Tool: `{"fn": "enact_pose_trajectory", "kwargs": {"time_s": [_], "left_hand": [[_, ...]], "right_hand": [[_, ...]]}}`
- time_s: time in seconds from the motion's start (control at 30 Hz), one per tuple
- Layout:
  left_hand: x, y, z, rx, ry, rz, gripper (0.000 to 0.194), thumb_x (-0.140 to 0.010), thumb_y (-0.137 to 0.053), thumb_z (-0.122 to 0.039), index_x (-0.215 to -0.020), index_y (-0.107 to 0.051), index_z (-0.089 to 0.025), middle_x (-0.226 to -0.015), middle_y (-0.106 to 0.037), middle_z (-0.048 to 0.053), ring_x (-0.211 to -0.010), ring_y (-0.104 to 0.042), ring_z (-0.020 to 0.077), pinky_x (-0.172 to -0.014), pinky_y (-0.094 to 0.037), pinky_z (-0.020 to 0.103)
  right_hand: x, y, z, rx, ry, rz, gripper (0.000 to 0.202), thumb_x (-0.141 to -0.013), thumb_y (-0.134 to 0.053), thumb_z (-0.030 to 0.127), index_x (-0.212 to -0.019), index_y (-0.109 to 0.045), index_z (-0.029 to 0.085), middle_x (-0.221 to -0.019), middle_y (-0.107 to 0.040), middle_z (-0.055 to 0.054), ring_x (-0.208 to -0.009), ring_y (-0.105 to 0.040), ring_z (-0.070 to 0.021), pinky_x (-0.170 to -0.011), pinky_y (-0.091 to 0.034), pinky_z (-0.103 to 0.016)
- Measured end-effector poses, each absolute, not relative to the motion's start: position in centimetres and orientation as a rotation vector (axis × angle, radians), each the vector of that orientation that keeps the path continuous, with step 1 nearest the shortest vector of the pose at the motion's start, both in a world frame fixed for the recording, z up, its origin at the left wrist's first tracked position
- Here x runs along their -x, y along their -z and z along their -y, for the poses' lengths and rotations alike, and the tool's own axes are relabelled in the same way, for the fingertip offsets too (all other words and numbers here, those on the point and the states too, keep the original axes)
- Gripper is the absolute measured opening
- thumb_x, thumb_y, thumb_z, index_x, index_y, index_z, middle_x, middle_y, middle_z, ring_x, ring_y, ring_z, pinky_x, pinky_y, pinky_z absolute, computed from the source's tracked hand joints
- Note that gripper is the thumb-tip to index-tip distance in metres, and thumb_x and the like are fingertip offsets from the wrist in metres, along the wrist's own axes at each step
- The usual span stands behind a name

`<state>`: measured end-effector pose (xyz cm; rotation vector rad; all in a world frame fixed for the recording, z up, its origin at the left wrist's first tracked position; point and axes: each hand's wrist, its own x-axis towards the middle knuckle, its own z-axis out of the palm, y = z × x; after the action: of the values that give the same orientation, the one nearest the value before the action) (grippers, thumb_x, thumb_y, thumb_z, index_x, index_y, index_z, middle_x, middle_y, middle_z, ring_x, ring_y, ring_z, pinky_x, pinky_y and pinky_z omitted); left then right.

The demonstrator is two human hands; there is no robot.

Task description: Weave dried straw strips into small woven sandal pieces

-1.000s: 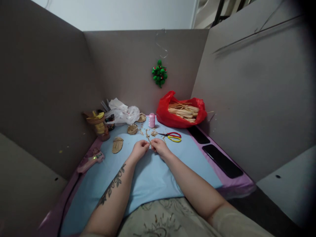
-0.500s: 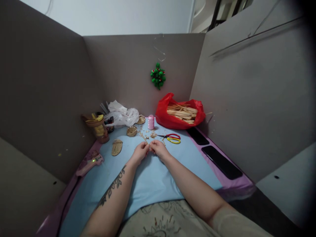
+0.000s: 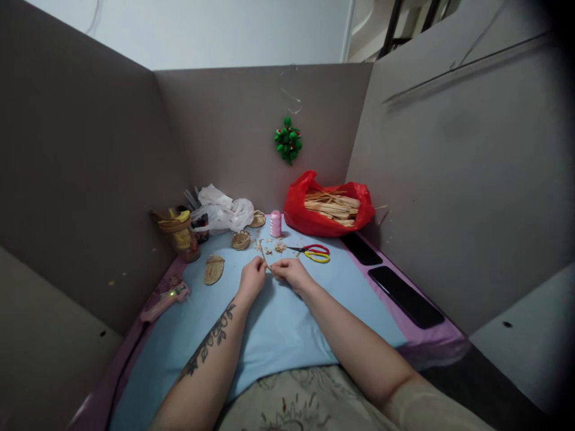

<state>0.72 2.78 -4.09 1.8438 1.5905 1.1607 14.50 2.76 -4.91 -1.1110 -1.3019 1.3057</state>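
My left hand [image 3: 252,279] and my right hand [image 3: 291,273] meet over the light blue sheet [image 3: 278,323], fingertips pinched together on a thin straw strip [image 3: 262,251] that sticks up and away from them. Small straw scraps [image 3: 274,245] lie just beyond the fingers. Red-and-yellow scissors [image 3: 314,251] rest to the right of my right hand. A pink thread spool [image 3: 275,224] stands behind the scraps.
A red bag of straw strips [image 3: 332,206] sits at the back right. Woven straw pieces [image 3: 214,269] [image 3: 241,240] lie left. A jar [image 3: 182,233], white plastic bag [image 3: 222,209] and pink glue gun [image 3: 164,299] line the left side. Two dark phones [image 3: 406,296] lie right. Grey partitions enclose the desk.
Both hands have shifted slightly nearer to me and lower on the sheet, still pinched on the straw strip; the view tilted a little.
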Motion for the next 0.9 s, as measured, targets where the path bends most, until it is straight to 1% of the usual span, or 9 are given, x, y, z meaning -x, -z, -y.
{"fn": "enact_pose_trajectory", "kwargs": {"time_s": [0.07,0.13,0.23,0.37,0.53,0.6,0.7,0.8,0.9], "left_hand": [[-0.8,4.1,-2.8,-1.661,-1.177,-1.525,0.016,-0.071,-0.046,-0.028,-0.060,-0.047,-0.018,-0.051,-0.046,-0.005,-0.050,-0.041,0.0099,-0.051,-0.030,0.022],[-0.9,4.1,-2.7,-1.420,-1.191,-1.387,0.015,-0.068,-0.049,-0.031,-0.061,-0.046,-0.018,-0.050,-0.045,-0.006,-0.047,-0.041,0.0091,-0.049,-0.032,0.021],[-1.0,4.0,-2.7,-1.199,-1.216,-1.229,0.019,-0.064,-0.054,-0.034,-0.062,-0.046,-0.017,-0.049,-0.044,-0.007,-0.045,-0.040,0.0078,-0.047,-0.033,0.020],[-0.9,4.4,-2.9,-1.271,-1.244,-1.273,0.020,-0.065,-0.054,-0.034,-0.062,-0.046,-0.017,-0.050,-0.043,-0.007,-0.045,-0.039,0.0073,-0.046,-0.032,0.020],[-0.8,4.2,-2.8,-1.562,-1.238,-1.412,0.019,-0.073,-0.047,-0.034,-0.063,-0.046,-0.018,-0.051,-0.046,-0.005,-0.048,-0.043,0.0093,-0.048,-0.033,0.021],[-1.0,3.7,-2.5,-1.662,-1.230,-1.426,0.018,-0.076,-0.044,-0.032,-0.064,-0.046,-0.018,-0.051,-0.047,-0.005,-0.048,-0.044,0.0100,-0.050,-0.033,0.021],[-1.3,3.0,-1.8,-1.803,-1.210,-1.412,0.018,-0.078,-0.041,-0.028,-0.064,-0.047,-0.019,-0.052,-0.048,-0.004,-0.051,-0.045,0.0110,-0.053,-0.033,0.022],[-1.4,2.8,-1.5,-1.894,-1.184,-1.430,0.017,-0.078,-0.041,-0.026,-0.064,-0.048,-0.019,-0.054,-0.049,-0.003,-0.053,-0.045,0.0117,-0.055,-0.033,0.023],[-1.3,2.9,-1.5,-1.959,-1.162,-1.439,0.016,-0.078,-0.042,-0.024,-0.064,-0.049,-0.018,-0.057,-0.052,-0.002,-0.055,-0.045,0.0117,-0.056,-0.033,0.023]], "right_hand": [[-14.1,4.7,-2.2,1.115,-1.185,1.435,0.014,-0.066,-0.062,0.027,-0.070,-0.067,0.014,-0.055,-0.059,0.000,-0.049,-0.047,-0.0106,-0.052,-0.036,-0.024],[-13.8,4.6,-1.8,1.120,-0.922,1.627,0.010,-0.070,-0.060,0.023,-0.072,-0.068,0.017,-0.065,-0.064,-0.002,-0.060,-0.053,-0.0139,-0.061,-0.039,-0.027],[-13.6,4.4,-1.3,1.117,-0.540,1.885,0.012,-0.074,-0.056,0.016,-0.072,-0.068,0.019,-0.072,-0.064,-0.005,-0.073,-0.053,-0.0170,-0.074,-0.038,-0.030],[-13.5,3.9,-0.7,1.076,-0.385,2.031,0.017,-0.078,-0.051,0.015,-0.072,-0.067,0.020,-0.072,-0.062,-0.006,-0.074,-0.051,-0.0177,-0.079,-0.036,-0.032],[-13.9,3.5,-0.8,1.100,-0.536,1.795,0.015,-0.078,-0.052,0.026,-0.076,-0.065,0.020,-0.075,-0.062,-0.004,-0.072,-0.051,-0.0163,-0.074,-0.038,-0.030],[-14.1,3.7,-1.4,1.130,-0.627,1.607,0.013,-0.075,-0.054,0.029,-0.080,-0.063,0.019,-0.076,-0.061,-0.003,-0.072,-0.052,-0.0155,-0.071,-0.040,-0.028],[-14.1,4.5,-2.4,1.068,-0.901,1.430,0.020,-0.069,-0.059,0.029,-0.085,-0.058,0.018,-0.071,-0.059,0.000,-0.067,-0.052,-0.0136,-0.066,-0.041,-0.026],[-14.1,5.2,-3.0,1.028,-1.106,1.384,0.014,-0.067,-0.058,0.029,-0.071,-0.057,0.016,-0.058,-0.054,0.003,-0.054,-0.047,-0.0100,-0.054,-0.036,-0.022],[-14.1,5.6,-3.3,1.065,-1.107,1.372,0.013,-0.066,-0.058,0.028,-0.062,-0.054,0.016,-0.051,-0.048,0.005,-0.047,-0.040,-0.0080,-0.047,-0.030,-0.020]]}}
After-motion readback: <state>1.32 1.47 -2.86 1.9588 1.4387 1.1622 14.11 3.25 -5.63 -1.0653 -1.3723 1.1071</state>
